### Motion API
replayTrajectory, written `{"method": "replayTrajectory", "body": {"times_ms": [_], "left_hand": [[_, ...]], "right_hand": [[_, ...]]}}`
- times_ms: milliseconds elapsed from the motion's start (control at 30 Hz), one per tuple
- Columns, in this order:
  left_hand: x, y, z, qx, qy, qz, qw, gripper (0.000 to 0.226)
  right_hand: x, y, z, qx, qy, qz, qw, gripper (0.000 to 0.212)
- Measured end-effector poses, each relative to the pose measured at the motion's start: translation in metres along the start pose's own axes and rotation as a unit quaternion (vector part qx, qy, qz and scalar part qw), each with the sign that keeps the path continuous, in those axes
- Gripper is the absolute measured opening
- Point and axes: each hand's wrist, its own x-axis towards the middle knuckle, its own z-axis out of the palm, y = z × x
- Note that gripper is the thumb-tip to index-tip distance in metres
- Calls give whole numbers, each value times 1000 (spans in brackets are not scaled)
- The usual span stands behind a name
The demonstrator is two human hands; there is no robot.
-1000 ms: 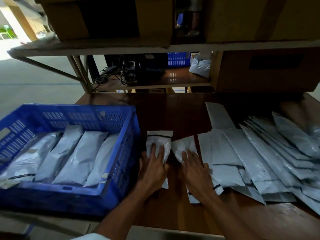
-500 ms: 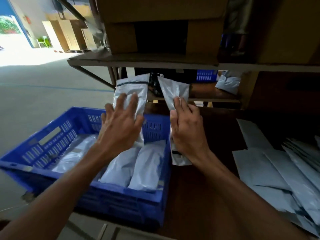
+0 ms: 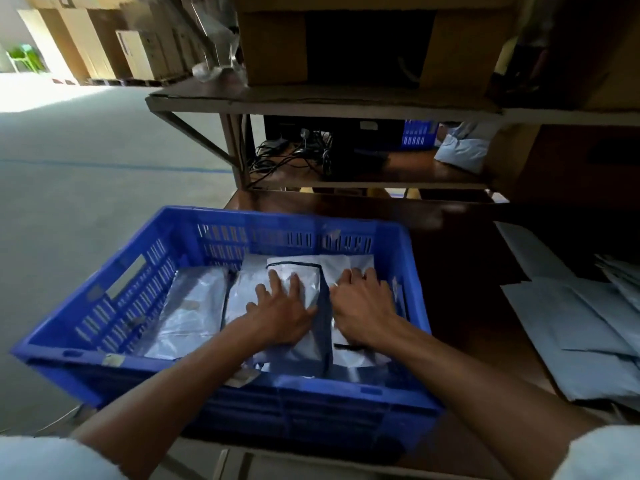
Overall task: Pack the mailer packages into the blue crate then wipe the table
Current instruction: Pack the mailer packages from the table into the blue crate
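Note:
The blue crate [image 3: 114, 306] stands at the table's left end and holds several silver-grey mailer packages [image 3: 194, 306] lying side by side. Both of my hands are inside it. My left hand [image 3: 280, 313] lies with spread, straight fingers on a mailer with a black strip [image 3: 294, 275]. To its right, my right hand [image 3: 363, 306] has bent fingers gripping a second mailer [image 3: 349, 355] that lies against the crate's right wall. More flat mailers [image 3: 588, 323] lie piled on the brown table [image 3: 460, 271] at the right.
A metal-framed shelf [image 3: 311, 102] hangs over the back of the table and carries a cardboard box [image 3: 277, 46]. Behind the crate, a lower shelf holds tangled black cables [image 3: 294, 154]. Open concrete floor lies to the left.
Each hand lifted a mailer off the table, carried it left over the crate and lowered it in. Both mailers now lie in the crate under my hands.

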Motion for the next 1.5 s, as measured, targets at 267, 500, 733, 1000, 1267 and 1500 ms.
{"method": "replayTrajectory", "body": {"times_ms": [267, 500, 733, 1000, 1267, 1500], "left_hand": [[20, -7, -1, 158, -51, 17, 986, 80], [23, -4, 12, 178, -37, 15, 983, 81], [23, -3, 5, 179, -24, 12, 983, 83], [-14, 45, -50, 70, 213, 158, 962, 71], [-63, 194, -32, -66, 272, 314, 907, 59], [-62, 343, 87, -65, 115, 320, 938, 57]], "right_hand": [[26, 9, 29, 76, -211, 52, 973, 79], [34, 9, 51, 79, -251, 47, 964, 84], [33, 10, 43, 94, -223, 42, 969, 81], [-13, 55, -48, 198, 213, -42, 956, 48], [-94, 235, -27, 214, 337, 65, 915, 35], [-158, 395, 70, 219, 234, 187, 929, 41]]}}
